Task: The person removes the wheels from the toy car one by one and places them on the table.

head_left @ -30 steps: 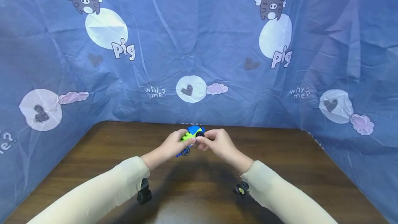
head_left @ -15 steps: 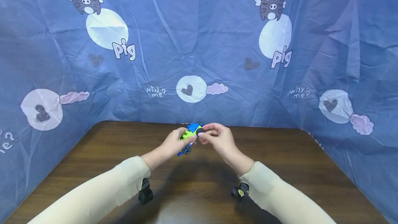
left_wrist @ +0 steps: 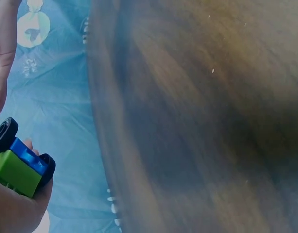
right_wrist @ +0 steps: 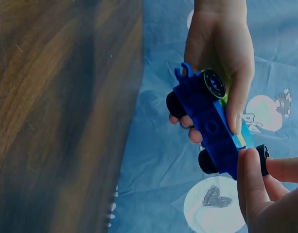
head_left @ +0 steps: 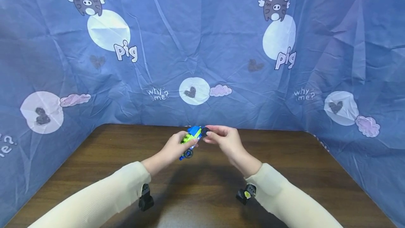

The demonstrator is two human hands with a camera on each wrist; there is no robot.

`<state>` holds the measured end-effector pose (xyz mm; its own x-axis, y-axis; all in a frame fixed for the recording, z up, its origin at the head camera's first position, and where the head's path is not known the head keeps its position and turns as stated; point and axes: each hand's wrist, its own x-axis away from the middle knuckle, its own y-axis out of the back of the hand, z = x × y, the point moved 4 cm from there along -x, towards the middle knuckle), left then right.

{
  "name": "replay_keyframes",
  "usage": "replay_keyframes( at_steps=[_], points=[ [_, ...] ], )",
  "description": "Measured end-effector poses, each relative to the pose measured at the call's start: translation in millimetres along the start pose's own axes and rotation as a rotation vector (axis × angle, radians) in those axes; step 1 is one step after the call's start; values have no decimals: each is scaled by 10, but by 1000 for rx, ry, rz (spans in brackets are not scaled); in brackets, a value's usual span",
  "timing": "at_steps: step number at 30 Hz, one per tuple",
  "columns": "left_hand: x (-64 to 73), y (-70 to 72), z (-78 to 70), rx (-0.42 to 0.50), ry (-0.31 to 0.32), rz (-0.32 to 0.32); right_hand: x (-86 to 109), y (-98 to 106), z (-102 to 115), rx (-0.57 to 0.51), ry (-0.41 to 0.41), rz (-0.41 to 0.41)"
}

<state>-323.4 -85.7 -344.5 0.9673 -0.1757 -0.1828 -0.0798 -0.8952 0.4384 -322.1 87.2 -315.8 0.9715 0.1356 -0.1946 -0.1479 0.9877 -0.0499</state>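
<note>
Right hand (head_left: 230,143) pinches a wheel (right_wrist: 263,158); just left, I see the toy car (right_wrist: 209,121) slanting lengthwise away, gripped by the left hand (head_left: 175,147).

Surface (head_left: 284,157): brown wood grain, 6 o'clock. 
Backdrop (head_left: 221,27): creased blue cloth, 9 through 12 to 3 o'clock. 
Printed on the cloth: 
- Left pig figure (head_left: 85,1), dark, winged, 10 o'clock, touching a plain white disc (head_left: 108,34). 
- Right pig figure (head_left: 276,7), alike, 1 o'clock. 
- Middle heart disc (head_left: 203,90), centre; pink cloud (head_left: 220,90) at its 3 o'clock; "why me?" lettering (head_left: 158,93) at its 9. 
- Right heart disc (head_left: 349,106), 3 o'clock. 
- Pale marks (left_wrist: 113,208), 7 o'clock in the left wrist view, beside the surface's edge; possibly lettering, too blurred to read.
</note>
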Motion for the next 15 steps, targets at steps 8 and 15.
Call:
replay_keyframes(
  at_steps=[8,15],
  points=[
    [84,-9,92,77,71,3,-47,88,-26,8,-23,-48],
    [122,5,130,196,97,81,-52,166,3,-22,33,-49]
  ],
)
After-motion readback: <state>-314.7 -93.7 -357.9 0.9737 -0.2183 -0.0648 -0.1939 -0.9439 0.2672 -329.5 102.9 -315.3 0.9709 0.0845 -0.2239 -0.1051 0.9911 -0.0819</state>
